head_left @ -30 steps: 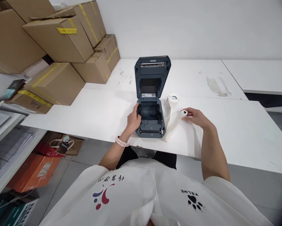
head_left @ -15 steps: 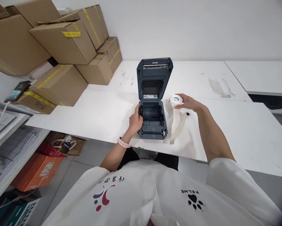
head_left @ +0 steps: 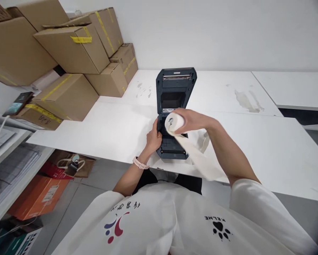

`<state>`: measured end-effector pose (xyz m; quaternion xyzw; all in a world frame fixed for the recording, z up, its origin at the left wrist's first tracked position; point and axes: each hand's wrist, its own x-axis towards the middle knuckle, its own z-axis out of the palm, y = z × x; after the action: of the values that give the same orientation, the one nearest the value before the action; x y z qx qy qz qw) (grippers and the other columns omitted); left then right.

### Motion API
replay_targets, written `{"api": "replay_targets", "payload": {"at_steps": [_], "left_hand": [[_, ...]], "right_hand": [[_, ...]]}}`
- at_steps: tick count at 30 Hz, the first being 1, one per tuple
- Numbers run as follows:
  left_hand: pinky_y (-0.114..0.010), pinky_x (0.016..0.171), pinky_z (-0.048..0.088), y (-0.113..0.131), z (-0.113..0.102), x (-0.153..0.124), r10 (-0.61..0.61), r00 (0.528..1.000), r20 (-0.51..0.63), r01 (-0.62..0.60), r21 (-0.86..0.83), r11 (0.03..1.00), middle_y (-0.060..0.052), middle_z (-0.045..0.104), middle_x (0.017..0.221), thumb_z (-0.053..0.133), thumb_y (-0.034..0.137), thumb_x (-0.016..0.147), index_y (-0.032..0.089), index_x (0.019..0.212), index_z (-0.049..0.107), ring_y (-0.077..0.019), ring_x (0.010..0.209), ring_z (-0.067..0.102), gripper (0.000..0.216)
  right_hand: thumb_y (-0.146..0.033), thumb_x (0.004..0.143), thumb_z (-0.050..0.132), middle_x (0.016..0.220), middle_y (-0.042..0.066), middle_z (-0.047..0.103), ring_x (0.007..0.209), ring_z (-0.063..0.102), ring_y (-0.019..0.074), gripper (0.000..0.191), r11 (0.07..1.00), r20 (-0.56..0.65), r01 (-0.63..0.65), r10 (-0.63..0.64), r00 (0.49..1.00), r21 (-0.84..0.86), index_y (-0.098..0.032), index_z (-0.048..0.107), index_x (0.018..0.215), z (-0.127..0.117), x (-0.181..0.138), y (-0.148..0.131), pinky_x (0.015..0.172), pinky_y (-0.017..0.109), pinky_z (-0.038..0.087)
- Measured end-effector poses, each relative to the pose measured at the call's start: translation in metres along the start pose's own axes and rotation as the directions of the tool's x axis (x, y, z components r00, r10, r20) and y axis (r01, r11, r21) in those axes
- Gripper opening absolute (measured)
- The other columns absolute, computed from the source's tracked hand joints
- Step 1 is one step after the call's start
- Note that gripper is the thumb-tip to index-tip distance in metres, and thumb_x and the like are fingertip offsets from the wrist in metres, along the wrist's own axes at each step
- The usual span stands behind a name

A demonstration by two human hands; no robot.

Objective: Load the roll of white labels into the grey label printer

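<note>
Well, gripped a fat white paper roll (head_left: 172,122) in the right hand (head_left: 190,119), squeezed between fingers and thumb. Held it right over the open middle of a dark printer (head_left: 171,145), but could not tell any touch between the two. Held the printer's left edge with the left hand (head_left: 154,139), with the thumb bent over the rim and one finger laid along the side; could not tell much about the other left fingers, partly hidden.

Saw the front edge of the white table (head_left: 262,152) a little nearer the body than the left fingers. Had wide, flat room to the right of the right fingers, past the wrist, and more between the left fingers and the brown boxes (head_left: 68,97).

Saw the lid (head_left: 174,85) standing up just beyond the right fingers, hard and dark, with a shiny bar across. Spotted a thin, soft paper strip (head_left: 196,156) sloping from the smooth, round roll, down and right of the right fingers. Spotted also a curly bit of pale paper (head_left: 206,141) by the right forearm.
</note>
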<state>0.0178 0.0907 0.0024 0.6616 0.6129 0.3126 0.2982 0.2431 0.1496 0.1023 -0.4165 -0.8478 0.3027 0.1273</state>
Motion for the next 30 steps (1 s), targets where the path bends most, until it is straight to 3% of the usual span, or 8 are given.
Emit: {"api": "replay_targets", "payload": {"at_steps": [3,7,11,14,17,20,23,30], "left_hand": [[-0.049,0.097,0.051,0.002,-0.001,0.0,-0.028,0.999,0.018,0.028,0.006,1.0,-0.013,0.075,0.114,0.044,0.023,0.091,0.021,0.166,0.022,-0.0351,0.109,0.071,0.078],[-0.049,0.097,0.051,0.005,-0.002,-0.001,-0.038,0.999,0.03,0.038,0.005,0.999,-0.014,0.076,0.116,0.043,0.022,0.092,0.02,0.167,0.02,-0.0348,0.109,0.071,0.078],[-0.051,0.099,0.05,0.005,-0.003,-0.001,-0.047,0.998,0.043,0.046,0.006,0.999,-0.016,0.071,0.132,0.042,0.02,0.093,0.021,0.167,0.02,-0.035,0.11,0.072,0.077],[-0.053,0.104,0.049,0.002,-0.002,-0.002,-0.038,0.998,0.047,0.04,-0.042,0.998,-0.016,0.067,0.142,0.041,0.021,0.095,0.021,0.167,0.021,-0.0355,0.122,0.068,0.075],[-0.05,0.111,0.048,-0.006,0.001,-0.002,-0.015,0.998,0.059,0.024,-0.159,0.987,-0.013,0.059,0.153,0.042,0.026,0.098,0.024,0.166,0.023,-0.0325,0.137,0.059,0.07],[-0.044,0.116,0.047,-0.014,0.005,0.0,0.009,0.998,0.065,0.009,-0.27,0.963,-0.01,0.046,0.165,0.043,0.03,0.1,0.025,0.164,0.026,-0.0282,0.146,0.052,0.066],[-0.039,0.119,0.044,-0.019,0.008,0.003,0.014,0.998,0.068,0.008,-0.32,0.947,-0.009,0.038,0.17,0.043,0.03,0.1,0.024,0.163,0.028,-0.0248,0.154,0.043,0.064],[-0.039,0.121,0.044,-0.024,0.011,0.005,0.021,0.997,0.081,0.01,-0.367,0.93,-0.008,0.036,0.171,0.043,0.029,0.101,0.025,0.163,0.028,-0.0233,0.156,0.04,0.064]], "right_hand": [[-0.037,0.072,0.079,0.133,0.015,0.064,0.118,0.064,0.037,0.064,0.936,0.133,-0.038,0.09,0.987,-0.35,-0.019,0.059,0.13,0.019,0.025,-0.021,0.095,0.046,0.052],[-0.035,0.073,0.079,0.135,0.019,0.063,0.117,0.066,0.0399,0.063,0.836,0.193,-0.077,0.214,0.958,-0.544,-0.015,0.061,0.13,0.043,0.05,-0.02,0.093,0.046,0.052],[-0.035,0.079,0.077,0.139,0.021,0.062,0.121,0.065,0.0394,0.065,0.834,0.18,-0.081,0.211,0.961,-0.546,-0.013,0.059,0.137,0.052,0.049,-0.013,0.097,0.046,0.052],[-0.034,0.091,0.067,0.149,0.02,0.057,0.132,0.059,0.0391,0.065,0.877,0.021,-0.082,0.104,0.994,-0.474,-0.014,0.05,0.15,0.057,0.018,-0.012,0.106,0.049,0.05],[-0.034,0.103,0.051,0.153,0.018,0.058,0.139,0.056,0.0346,0.051,0.925,-0.128,0.013,-0.066,0.99,-0.379,-0.015,0.053,0.15,0.073,-0.027,-0.016,0.111,0.05,0.05],[-0.037,0.108,0.043,0.155,0.016,0.058,0.144,0.054,0.0322,0.048,0.921,-0.137,0.081,-0.143,0.98,-0.381,-0.015,0.057,0.148,0.103,-0.065,-0.024,0.118,0.052,0.047],[-0.035,0.109,0.04,0.159,0.014,0.053,0.148,0.051,0.0319,0.047,0.909,-0.175,0.041,-0.124,0.977,-0.415,-0.016,0.059,0.148,0.126,-0.083,-0.031,0.122,0.052,0.045],[-0.028,0.109,0.038,0.161,0.01,0.051,0.151,0.048,0.0298,0.046,0.904,-0.176,0.051,-0.137,0.975,-0.425,-0.016,0.06,0.148,0.125,-0.086,-0.029,0.124,0.051,0.043]]}}
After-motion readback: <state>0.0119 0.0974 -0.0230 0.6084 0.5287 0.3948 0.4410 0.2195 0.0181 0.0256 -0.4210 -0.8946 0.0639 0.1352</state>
